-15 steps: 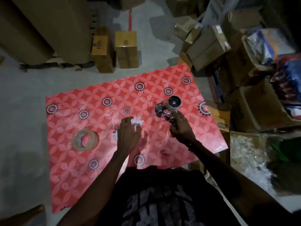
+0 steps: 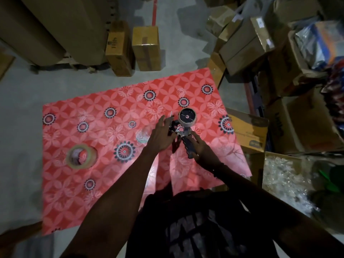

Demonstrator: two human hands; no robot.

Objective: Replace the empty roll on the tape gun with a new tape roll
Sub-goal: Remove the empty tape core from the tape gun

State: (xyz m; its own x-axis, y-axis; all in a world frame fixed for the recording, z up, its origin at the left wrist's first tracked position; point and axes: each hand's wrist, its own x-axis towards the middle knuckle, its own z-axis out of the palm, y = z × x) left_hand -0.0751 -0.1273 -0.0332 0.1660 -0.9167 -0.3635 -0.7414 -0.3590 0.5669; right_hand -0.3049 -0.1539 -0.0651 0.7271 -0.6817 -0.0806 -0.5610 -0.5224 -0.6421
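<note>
Left hand (image 2: 161, 135) has shifted right, off the crumpled tape scrap (image 2: 142, 135), fingers now on tape gun (image 2: 179, 130) front. Right hand (image 2: 200, 146) grips its handle; empty roll (image 2: 187, 118) mounted. New tape roll (image 2: 81, 155) lies well left on desk (image 2: 111, 183).

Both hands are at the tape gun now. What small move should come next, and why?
Probably slide the empty roll off the tape gun: the right hand holds the handle, the left hand is at the front, and the new tape roll lies unused on the red mat.
</note>
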